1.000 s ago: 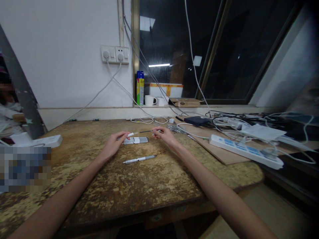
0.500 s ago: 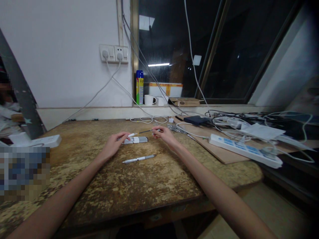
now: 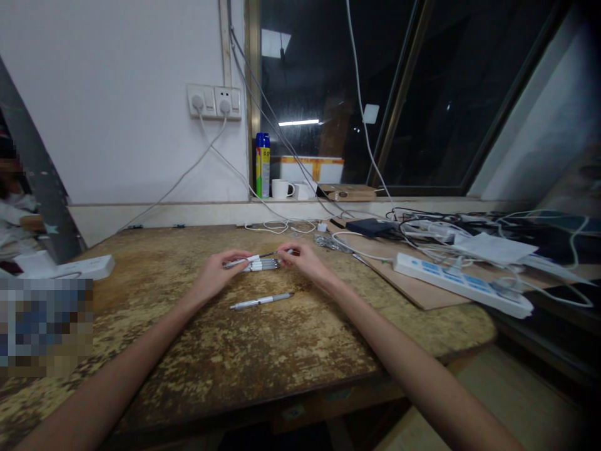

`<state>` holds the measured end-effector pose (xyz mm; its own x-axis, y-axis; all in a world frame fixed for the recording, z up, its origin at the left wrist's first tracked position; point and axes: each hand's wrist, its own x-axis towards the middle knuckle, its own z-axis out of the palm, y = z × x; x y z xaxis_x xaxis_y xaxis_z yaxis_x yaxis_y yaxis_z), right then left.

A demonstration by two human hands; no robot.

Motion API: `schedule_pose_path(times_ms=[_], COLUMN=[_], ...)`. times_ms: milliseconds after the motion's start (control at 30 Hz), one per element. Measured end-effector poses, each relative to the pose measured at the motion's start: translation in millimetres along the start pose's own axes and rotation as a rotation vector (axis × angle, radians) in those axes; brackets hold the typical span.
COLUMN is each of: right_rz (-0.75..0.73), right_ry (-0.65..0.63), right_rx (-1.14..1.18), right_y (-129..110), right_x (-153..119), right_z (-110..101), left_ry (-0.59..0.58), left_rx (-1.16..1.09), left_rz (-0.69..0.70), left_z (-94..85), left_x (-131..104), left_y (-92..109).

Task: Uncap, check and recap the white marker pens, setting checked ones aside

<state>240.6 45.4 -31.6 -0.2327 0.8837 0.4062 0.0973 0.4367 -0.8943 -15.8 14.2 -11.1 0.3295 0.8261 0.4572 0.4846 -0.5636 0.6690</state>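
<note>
In the head view, my left hand is closed on a white pen barrel, pinching it between thumb and fingers. Facing it, my right hand pinches a small greyish pen part, mostly covered by fingers. A thin dark refill spans the short gap between both hands, close to or inside the barrel's open end; which one I cannot tell. Just below the hands lies a row of several white-and-grey pens, partly hidden by my left hand. A single white-and-grey pen rests nearer to me.
All this is on a worn wooden table. To the right are a brown board, a white power strip and tangled cables. Small shiny pieces lie behind my right hand. Another power strip sits at left.
My right hand has moved slightly left and down, bringing the refill closer to the barrel. The visible gap between my hands has narrowed. The pens on the table have stayed put.
</note>
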Motion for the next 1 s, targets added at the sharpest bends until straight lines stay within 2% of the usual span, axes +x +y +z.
schedule_pose_path(times_ms=[167, 1000], right_rz=[0.018, 0.061], right_ry=[-0.061, -0.125], right_rx=[-0.04, -0.001], right_y=[-0.6, 0.5], right_x=[-1.0, -4.4], right_z=[2.6, 7.4], left_ry=[-0.004, -0.014], left_rx=[0.011, 0.022], left_rz=[0.004, -0.016], left_z=[1.6, 2.4], left_x=[-2.3, -2.3], left_y=[4.4, 2.5])
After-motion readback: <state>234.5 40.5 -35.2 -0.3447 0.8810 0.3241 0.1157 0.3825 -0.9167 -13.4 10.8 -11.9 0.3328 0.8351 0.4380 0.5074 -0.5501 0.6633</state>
